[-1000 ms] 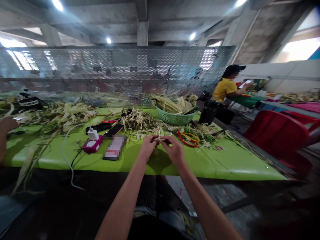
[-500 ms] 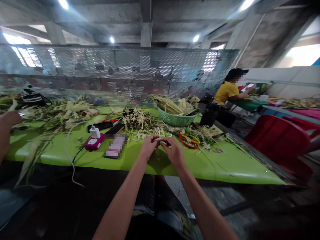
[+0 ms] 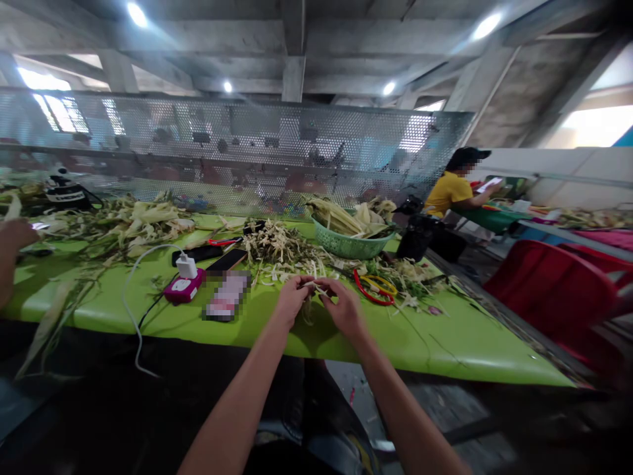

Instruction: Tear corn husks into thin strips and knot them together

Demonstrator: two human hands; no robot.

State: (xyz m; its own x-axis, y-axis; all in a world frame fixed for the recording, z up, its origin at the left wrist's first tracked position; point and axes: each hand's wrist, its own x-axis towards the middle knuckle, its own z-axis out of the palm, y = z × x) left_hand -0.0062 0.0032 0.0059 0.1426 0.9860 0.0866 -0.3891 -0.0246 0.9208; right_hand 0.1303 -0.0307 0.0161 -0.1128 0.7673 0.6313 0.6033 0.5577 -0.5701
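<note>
Both hands meet above the front half of the green-covered table [image 3: 405,340]. My left hand [image 3: 291,300] is closed in a pinch on one end of a pale corn husk strip [image 3: 319,288]. My right hand [image 3: 345,305] pinches the same strip from the other side, its fingertips close to the left ones. Thin strands hang below the fingers. Just beyond my hands lie loose pale husk strips [image 3: 277,272] and a heap of short, knotted-looking husk pieces [image 3: 271,243]. How the strip is folded between the fingertips is too small to make out.
A green basket [image 3: 351,245] of husks stands behind, with red-handled scissors-like loops [image 3: 368,293] nearer. To the left are a phone [image 3: 227,297], a purple power socket [image 3: 184,287] with a white cable, and piled husks [image 3: 133,221]. Another person's hand [image 3: 14,237] shows far left; red chairs [image 3: 548,277] stand right.
My hands stay together on the husk strip, with small finger shifts; more of the pale strip shows between them. The view has tilted slightly.
</note>
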